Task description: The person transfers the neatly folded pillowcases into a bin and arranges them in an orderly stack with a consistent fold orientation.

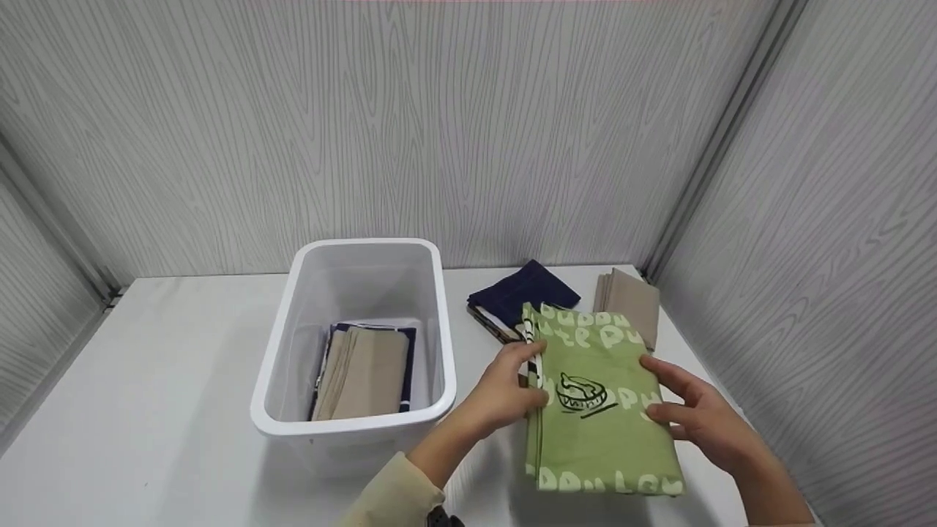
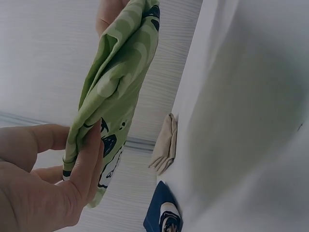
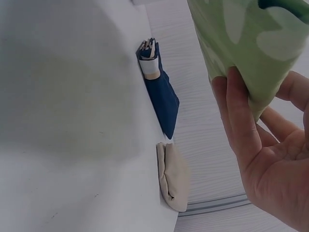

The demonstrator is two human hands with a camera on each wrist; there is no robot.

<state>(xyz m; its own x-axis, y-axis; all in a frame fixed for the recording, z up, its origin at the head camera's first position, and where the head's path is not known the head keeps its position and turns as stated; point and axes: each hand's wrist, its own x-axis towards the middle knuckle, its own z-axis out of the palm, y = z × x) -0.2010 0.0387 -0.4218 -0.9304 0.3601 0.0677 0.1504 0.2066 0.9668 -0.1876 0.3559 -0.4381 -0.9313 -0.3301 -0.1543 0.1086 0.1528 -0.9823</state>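
Observation:
A folded green cloth (image 1: 600, 446) with pale lettering and a black line drawing is held up over the table. My left hand (image 1: 500, 393) pinches its left edge, thumb on the near face. On the opposite edge my right hand (image 1: 701, 422) grips it, with some fingers tucked behind. The left wrist view shows the cloth's layered folds (image 2: 113, 72) between thumb and fingers, and a black-and-white print on its underside. Seen from the right wrist, a corner of the green fabric (image 3: 241, 43) sits between the fingers and thumb.
Left of the cloth stands a white plastic bin (image 1: 293, 351) with folded beige cloth (image 1: 377, 369) and navy cloth (image 1: 410, 366) inside. Behind the green cloth lie a folded navy cloth (image 1: 523, 289) and a folded beige cloth (image 1: 633, 300). Grey panels (image 1: 366, 132) wall in the white table (image 1: 146, 395).

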